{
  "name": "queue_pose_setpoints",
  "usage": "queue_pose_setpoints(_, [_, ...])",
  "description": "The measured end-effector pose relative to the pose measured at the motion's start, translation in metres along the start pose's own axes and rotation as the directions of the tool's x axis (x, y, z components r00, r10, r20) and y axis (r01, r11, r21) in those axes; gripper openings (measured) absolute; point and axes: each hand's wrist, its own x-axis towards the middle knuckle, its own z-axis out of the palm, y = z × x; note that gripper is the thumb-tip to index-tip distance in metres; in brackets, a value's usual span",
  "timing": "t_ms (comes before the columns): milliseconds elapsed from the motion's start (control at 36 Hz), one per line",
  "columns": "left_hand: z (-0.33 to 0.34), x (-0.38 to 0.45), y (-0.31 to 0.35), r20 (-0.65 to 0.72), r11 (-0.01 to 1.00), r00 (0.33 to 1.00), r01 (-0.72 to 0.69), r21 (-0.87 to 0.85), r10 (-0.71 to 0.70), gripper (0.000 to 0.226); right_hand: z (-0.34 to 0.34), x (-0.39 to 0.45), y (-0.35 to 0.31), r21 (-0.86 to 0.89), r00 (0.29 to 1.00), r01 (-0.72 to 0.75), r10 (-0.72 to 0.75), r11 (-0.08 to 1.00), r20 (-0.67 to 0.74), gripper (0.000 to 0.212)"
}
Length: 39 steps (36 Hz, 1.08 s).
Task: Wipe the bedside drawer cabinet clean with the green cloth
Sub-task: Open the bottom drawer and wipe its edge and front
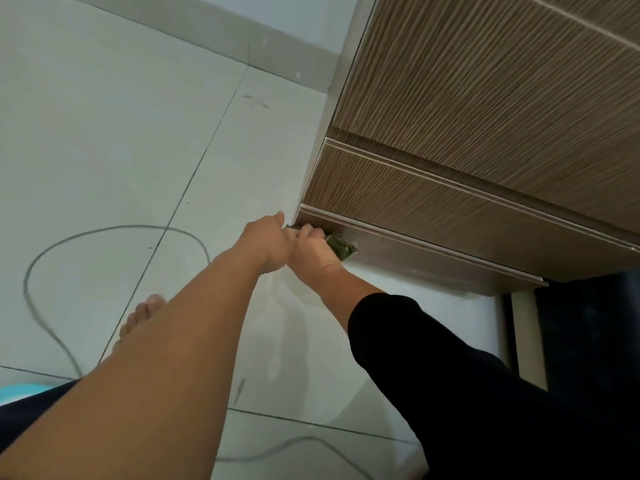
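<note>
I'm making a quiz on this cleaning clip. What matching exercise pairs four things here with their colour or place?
Things:
1. cloth
2. cable
3. cabinet
4. foot

Descriptions:
A. brown wood grain
B. green, gripped by the right hand
C. grey, looped on the floor
D. bare, beside the left forearm

Pairs: 1-B, 2-C, 3-A, 4-D

left hand (268, 242) curled, right hand (311, 252) gripping
</note>
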Motion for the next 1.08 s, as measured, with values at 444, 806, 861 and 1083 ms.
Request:
queue_pose_setpoints(444, [0.026, 0.010, 0.023, 0.076, 0.999, 0.996, 0.045, -0.023, -0.043, 0.063, 0.044, -0.042, 0.016, 0.050, 0.981, -0.074, 0.064, 0.996, 0.184, 0.028])
queue_pose_setpoints(806, [0.079, 0.018, 0.071, 0.149, 0.999, 0.989, 0.018, 0.027, -0.022, 0.042, 0.101, -0.100, 0.043, 0.193, 0.960, -0.212, 0.166, 0.958, 0.226, 0.032])
queue_pose_setpoints(861, [0.086, 0.016, 0.080, 0.171, 0.999, 0.985, -0.020, 0.047, 0.012, 0.034, 0.111, -0.112, 0.048, 0.210, 0.950, -0.240, 0.185, 0.948, 0.252, 0.032])
queue_pose_setpoints(1083, [0.116, 0.020, 0.099, 0.171, 0.994, 0.985, -0.038, 0.101, 0.020, 0.039, 0.146, -0.169, 0.078, 0.277, 0.904, -0.337, 0.228, 0.900, 0.361, 0.033])
